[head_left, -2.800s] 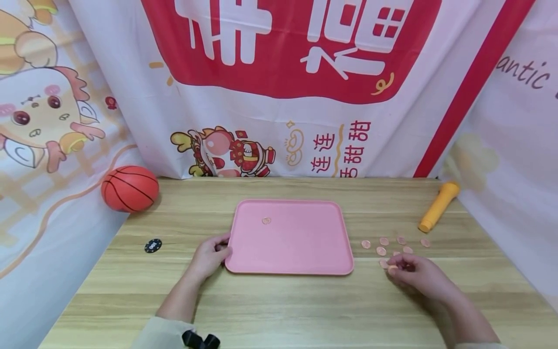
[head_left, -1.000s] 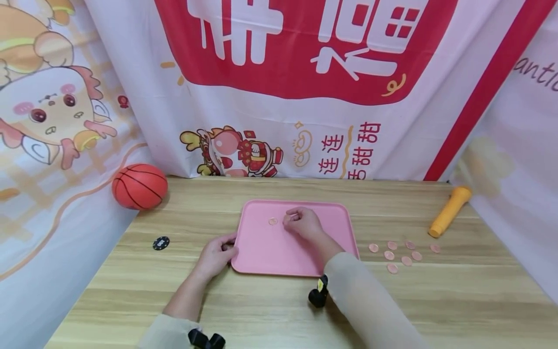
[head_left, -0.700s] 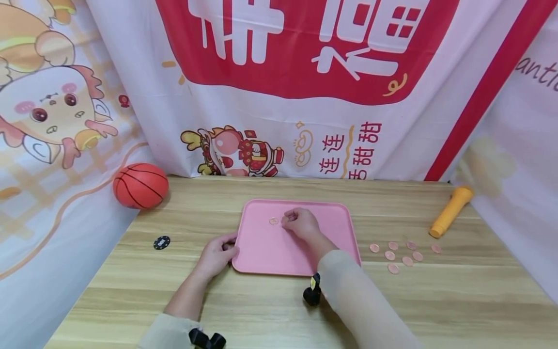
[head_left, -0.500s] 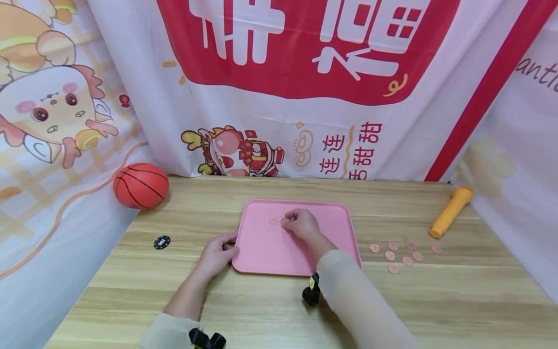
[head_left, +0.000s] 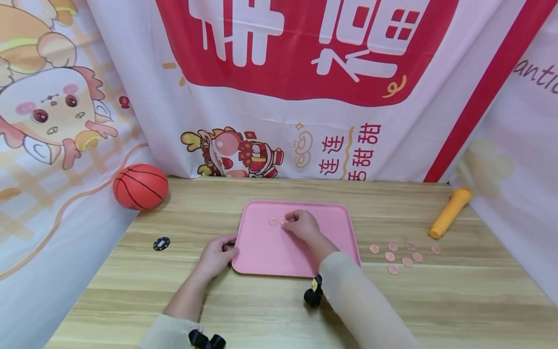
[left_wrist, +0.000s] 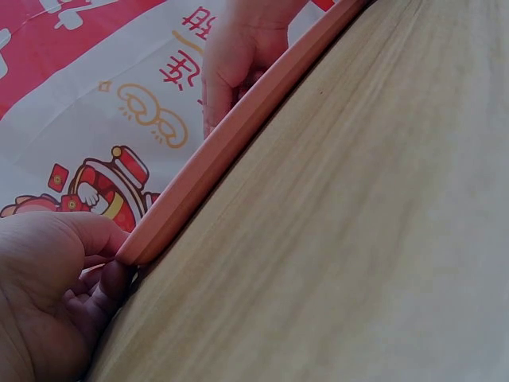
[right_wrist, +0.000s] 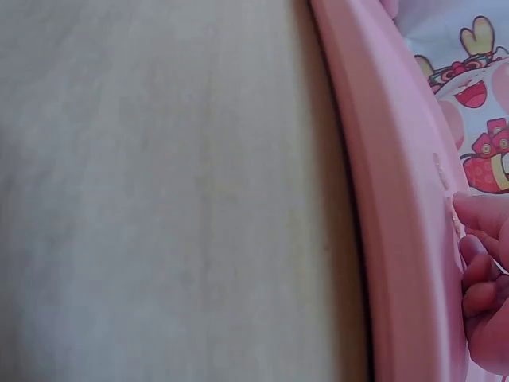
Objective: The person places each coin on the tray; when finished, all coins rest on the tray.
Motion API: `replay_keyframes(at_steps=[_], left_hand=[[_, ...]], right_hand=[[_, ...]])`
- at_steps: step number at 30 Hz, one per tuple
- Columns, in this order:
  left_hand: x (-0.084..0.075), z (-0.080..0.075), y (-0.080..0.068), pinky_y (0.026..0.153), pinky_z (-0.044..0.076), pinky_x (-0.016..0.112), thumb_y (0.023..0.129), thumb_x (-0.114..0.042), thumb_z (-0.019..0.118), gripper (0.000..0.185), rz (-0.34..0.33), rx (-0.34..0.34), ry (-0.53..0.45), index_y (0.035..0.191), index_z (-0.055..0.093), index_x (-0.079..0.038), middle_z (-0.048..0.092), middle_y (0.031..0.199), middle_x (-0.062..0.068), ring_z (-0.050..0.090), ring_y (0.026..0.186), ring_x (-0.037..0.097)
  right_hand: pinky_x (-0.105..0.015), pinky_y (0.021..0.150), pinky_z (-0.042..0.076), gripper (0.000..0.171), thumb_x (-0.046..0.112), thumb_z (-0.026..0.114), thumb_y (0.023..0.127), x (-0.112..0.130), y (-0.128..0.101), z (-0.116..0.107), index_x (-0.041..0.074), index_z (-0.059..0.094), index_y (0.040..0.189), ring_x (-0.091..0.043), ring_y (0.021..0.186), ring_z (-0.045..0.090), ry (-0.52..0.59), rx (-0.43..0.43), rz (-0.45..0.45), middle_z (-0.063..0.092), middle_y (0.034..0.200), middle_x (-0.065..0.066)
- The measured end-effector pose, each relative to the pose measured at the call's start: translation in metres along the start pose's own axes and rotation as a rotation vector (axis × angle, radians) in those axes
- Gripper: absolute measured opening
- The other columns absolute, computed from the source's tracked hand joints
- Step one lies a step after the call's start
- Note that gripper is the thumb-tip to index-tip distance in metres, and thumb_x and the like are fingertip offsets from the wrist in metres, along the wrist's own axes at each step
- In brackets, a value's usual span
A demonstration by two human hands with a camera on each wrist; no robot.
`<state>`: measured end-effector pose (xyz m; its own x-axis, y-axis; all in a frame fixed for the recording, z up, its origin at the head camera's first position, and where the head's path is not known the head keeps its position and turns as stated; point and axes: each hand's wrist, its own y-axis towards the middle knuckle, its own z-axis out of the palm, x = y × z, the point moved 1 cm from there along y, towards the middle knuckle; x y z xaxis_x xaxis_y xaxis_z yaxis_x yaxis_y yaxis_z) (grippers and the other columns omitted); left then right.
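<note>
Below, pale wooden tabletop (head_left: 270, 310) (festive red-and-white banner (head_left: 305, 72) behind).

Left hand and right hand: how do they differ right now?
The left hand grips the near left corner of the pink plastic tray, while the right hand reaches over the tray's middle. The left hand holds no token; the right hand's curled fingers rest at a small round pink token. Both touch the tray.

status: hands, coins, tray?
Left hand grips tray corner. Right hand setting second coin beside first coin. Six coins wait on table. Nothing blocking.
</note>
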<state>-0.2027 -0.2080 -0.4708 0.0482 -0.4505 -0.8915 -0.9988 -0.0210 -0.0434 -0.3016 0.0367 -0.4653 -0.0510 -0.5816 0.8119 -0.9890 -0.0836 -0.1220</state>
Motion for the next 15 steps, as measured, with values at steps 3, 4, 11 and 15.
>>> replay_keyframes(at_steps=[3, 4, 11, 15], left_hand=[[0.0, 0.001, 0.0, 0.064, 0.046, 0.018, 0.087, -0.001, 0.063, 0.046, 0.0, 0.001, -0.005, 0.132, 0.057, 0.006, 0.066, 0.112, 0.021, 0.055, 0.077, 0.008], [0.0, 0.001, 0.001, 0.064, 0.047, 0.018, 0.087, -0.001, 0.063, 0.046, -0.002, 0.001, -0.004, 0.132, 0.057, 0.005, 0.066, 0.112, 0.02, 0.055, 0.077, 0.008], [0.003, 0.0, 0.003, 0.065, 0.047, 0.019, 0.087, -0.003, 0.063, 0.047, -0.008, 0.002, 0.013, 0.133, 0.056, 0.004, 0.067, 0.108, 0.018, 0.056, 0.079, 0.01], [0.003, 0.0, 0.003, 0.065, 0.047, 0.02, 0.088, -0.004, 0.063, 0.047, -0.007, 0.007, 0.021, 0.133, 0.057, 0.004, 0.068, 0.101, 0.016, 0.055, 0.079, 0.011]], right_hand=[[-0.025, 0.07, 0.052, 0.032, 0.016, 0.077, 0.082, -0.004, -0.002, -0.005, 0.006, 0.071, 0.112, -0.011, 0.076, 0.058, 0.095, 0.01, -0.003, 0.069, 0.096, -0.006], [-0.024, 0.066, 0.052, 0.033, 0.016, 0.077, 0.082, -0.004, -0.004, -0.008, 0.005, 0.071, 0.113, -0.01, 0.072, 0.058, 0.121, 0.012, -0.005, 0.069, 0.096, -0.007], [-0.024, 0.062, 0.05, 0.04, 0.017, 0.075, 0.085, -0.009, -0.022, -0.04, 0.007, 0.067, 0.123, -0.014, 0.074, 0.059, 0.108, -0.002, -0.064, 0.068, 0.099, -0.009], [-0.025, 0.072, 0.049, 0.041, 0.017, 0.073, 0.087, -0.02, -0.033, -0.066, 0.005, 0.066, 0.125, -0.02, 0.09, 0.06, 0.055, -0.022, -0.118, 0.068, 0.104, -0.011]])
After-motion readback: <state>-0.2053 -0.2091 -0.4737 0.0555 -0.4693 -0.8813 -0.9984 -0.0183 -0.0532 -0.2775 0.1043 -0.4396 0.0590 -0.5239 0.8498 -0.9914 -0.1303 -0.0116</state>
